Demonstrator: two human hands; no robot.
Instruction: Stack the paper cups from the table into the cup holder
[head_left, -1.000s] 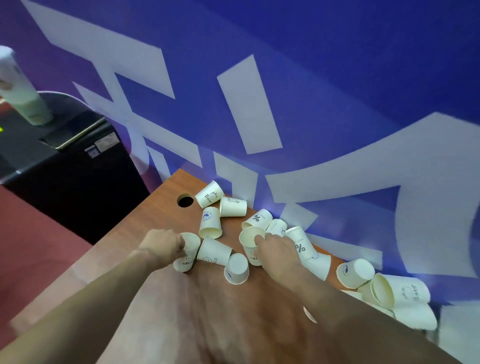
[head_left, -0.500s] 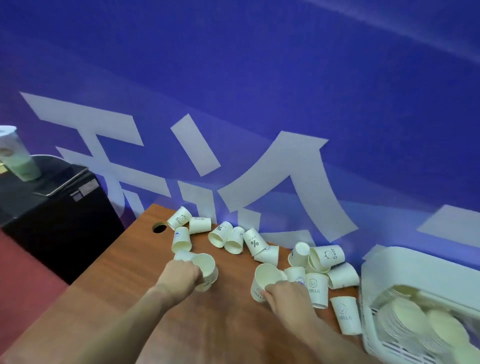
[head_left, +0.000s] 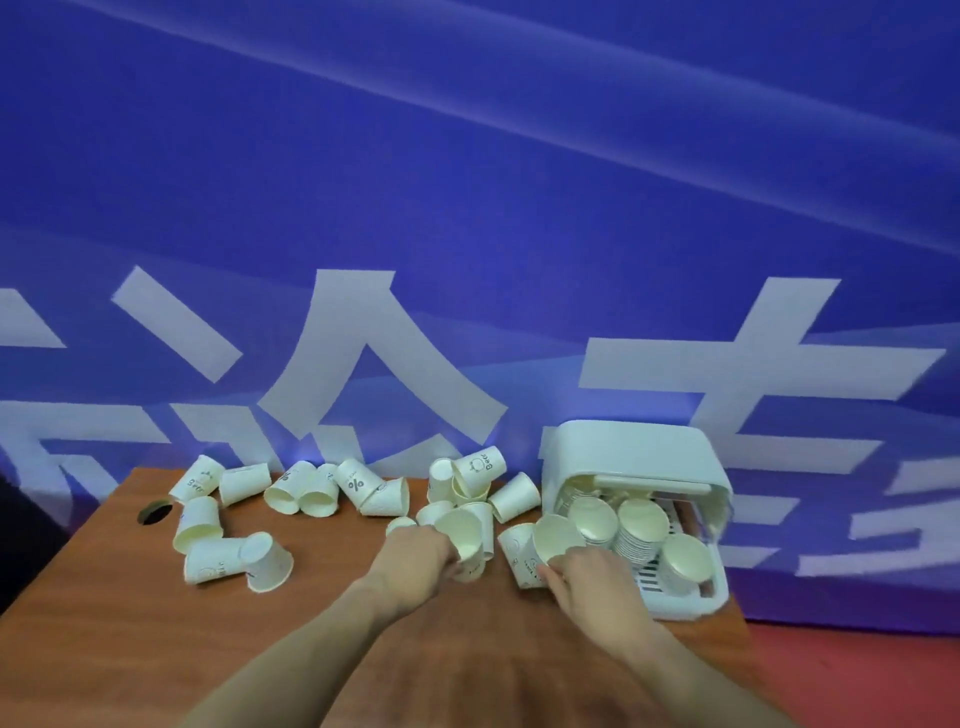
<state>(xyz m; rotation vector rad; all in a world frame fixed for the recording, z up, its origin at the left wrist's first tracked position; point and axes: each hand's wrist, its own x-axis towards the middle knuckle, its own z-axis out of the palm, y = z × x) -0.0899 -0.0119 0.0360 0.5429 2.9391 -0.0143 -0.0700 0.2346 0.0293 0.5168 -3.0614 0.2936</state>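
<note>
While scattered across the table (head_left: 130, 639), some seventeen loose cups (head_left: 200, 524); one cup apiece in left grip (head_left: 415, 561) and right grip (head_left: 587, 574).

Ahead of you a blue banner (head_left: 467, 182) fills the whole background, printed with large white characters (head_left: 374, 374) and crossed higher up by pale diagonal streaks (head_left: 519, 130). Its lower edge runs right behind the far side of the brown wooden table (head_left: 130, 623). You can see a round cable hole (head_left: 154, 512) cut near the table's far left corner. A strip of red floor (head_left: 857, 680) shows at your lower right, beyond the table's edge.
</note>
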